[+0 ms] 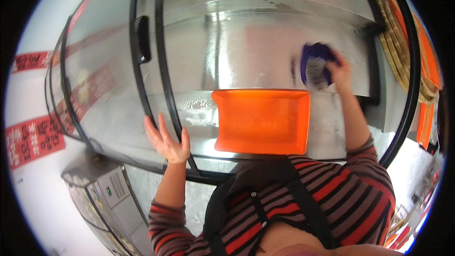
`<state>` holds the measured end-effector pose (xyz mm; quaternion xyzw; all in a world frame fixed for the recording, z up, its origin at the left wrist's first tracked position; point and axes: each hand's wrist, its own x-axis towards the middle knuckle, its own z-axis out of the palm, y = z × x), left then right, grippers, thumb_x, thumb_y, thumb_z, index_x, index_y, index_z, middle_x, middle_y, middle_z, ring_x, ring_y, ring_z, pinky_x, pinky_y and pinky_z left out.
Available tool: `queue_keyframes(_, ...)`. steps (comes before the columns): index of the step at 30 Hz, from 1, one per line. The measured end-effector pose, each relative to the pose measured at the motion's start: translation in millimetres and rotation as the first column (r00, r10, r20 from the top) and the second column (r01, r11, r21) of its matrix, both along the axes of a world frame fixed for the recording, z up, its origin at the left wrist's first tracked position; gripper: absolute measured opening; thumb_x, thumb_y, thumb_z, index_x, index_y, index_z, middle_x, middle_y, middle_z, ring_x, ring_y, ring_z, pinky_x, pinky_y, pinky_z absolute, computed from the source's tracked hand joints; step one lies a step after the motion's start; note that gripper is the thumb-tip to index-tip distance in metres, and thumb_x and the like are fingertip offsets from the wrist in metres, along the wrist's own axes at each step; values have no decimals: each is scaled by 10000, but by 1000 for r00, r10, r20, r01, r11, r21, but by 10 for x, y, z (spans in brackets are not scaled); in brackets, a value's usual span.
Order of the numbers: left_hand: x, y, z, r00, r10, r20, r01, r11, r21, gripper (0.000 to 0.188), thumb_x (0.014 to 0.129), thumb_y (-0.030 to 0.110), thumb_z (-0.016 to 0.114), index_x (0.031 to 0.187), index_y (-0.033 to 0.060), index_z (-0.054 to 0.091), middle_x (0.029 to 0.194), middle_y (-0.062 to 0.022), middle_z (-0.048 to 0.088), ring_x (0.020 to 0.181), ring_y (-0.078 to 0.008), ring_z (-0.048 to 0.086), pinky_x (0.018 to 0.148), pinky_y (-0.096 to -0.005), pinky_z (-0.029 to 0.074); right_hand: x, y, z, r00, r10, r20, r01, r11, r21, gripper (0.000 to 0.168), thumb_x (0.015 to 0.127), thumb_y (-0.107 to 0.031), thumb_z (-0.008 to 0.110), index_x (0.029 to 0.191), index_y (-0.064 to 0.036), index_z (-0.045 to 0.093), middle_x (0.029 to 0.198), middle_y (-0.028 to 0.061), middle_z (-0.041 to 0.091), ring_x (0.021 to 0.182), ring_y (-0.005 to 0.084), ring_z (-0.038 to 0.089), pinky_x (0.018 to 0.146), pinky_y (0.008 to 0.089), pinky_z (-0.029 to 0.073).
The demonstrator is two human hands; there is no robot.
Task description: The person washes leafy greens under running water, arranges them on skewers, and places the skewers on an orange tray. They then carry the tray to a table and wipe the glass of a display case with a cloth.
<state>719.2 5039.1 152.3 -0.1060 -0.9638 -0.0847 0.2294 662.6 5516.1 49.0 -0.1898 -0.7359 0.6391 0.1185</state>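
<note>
My right hand (340, 73) is at the right of the metal surface (256, 53), its fingers closed on a dark purple cloth (316, 64) that is blurred and lies against the metal. My left hand (170, 145), fingers spread and holding nothing, is at the black frame (167, 92) of a glass panel; whether it touches the frame is hard to tell. An orange plastic tray (263, 121) with nothing in it sits between my hands, close in front of my body. Water drops show on the metal beside the tray's left edge.
A black handle (143, 39) is on the glass door frame at the left. Woven round trays (394, 46) and orange items stand at the far right, beyond a black curved frame (412, 78). A glass-sided cabinet (117, 192) stands at the lower left.
</note>
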Motion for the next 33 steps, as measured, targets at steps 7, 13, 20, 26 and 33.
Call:
queue_keyframes(7, 52, 52, -30, 999, -30, 39, 30, 1000, 1, 653, 740, 227, 592, 1310, -17, 387, 1387, -305, 225, 1277, -451, 256, 1036, -492, 226, -617, 618, -342, 919, -389, 58, 227, 647, 728, 339, 713, -103, 522, 1025, 7, 596, 1021, 210, 601, 995, 358, 556, 878, 412, 427)
queue_keyframes(13, 69, 24, -54, 1000, 18, 22, -16, 996, -84, 646, 822, 378, 521, 1321, -10, 384, 1401, -283, 221, 1290, -427, 247, 1030, -504, 224, -1831, -2227, -383, 916, 338, -216, -55, 638, 768, 201, 660, -24, 519, 812, -74, 640, 925, 104, 615, 912, 256, 572, 790, 381, 463)
queue_keyframes(20, 21, 9, -110, 1000, 13, -21, -16, 988, -152, 645, 848, 445, 477, 1325, 19, 392, 1396, -268, 249, 1277, -422, 275, 1013, -500, 244, -842, -3703, -462, 565, 811, -151, -661, 554, 506, 196, 626, -88, 598, 787, -155, 687, 873, 88, 636, 907, 257, 578, 736, 391, 466)
queue_keyframes(26, 48, 28, -53, 1000, 10, -28, -13, 993, -115, 621, 846, 405, 504, 1322, 22, 395, 1395, -264, 253, 1272, -420, 281, 1017, -491, 247, -385, -990, 432, 919, 392, 33, -390, 919, -61, 313, 673, -20, 584, 967, -99, 655, 1004, 94, 625, 946, 231, 587, 839, 318, 462)
queue_keyframes(33, 20, 133, -45, 999, -34, -23, 32, 997, -67, 610, 808, 301, 568, 1325, 26, 397, 1391, -272, 255, 1273, -417, 279, 1028, -469, 244, 82, 1996, -455, 936, -351, -20, 255, 639, 725, 344, 754, -99, 568, 1094, -44, 579, 1029, 111, 622, 936, 278, 587, 819, 322, 446)
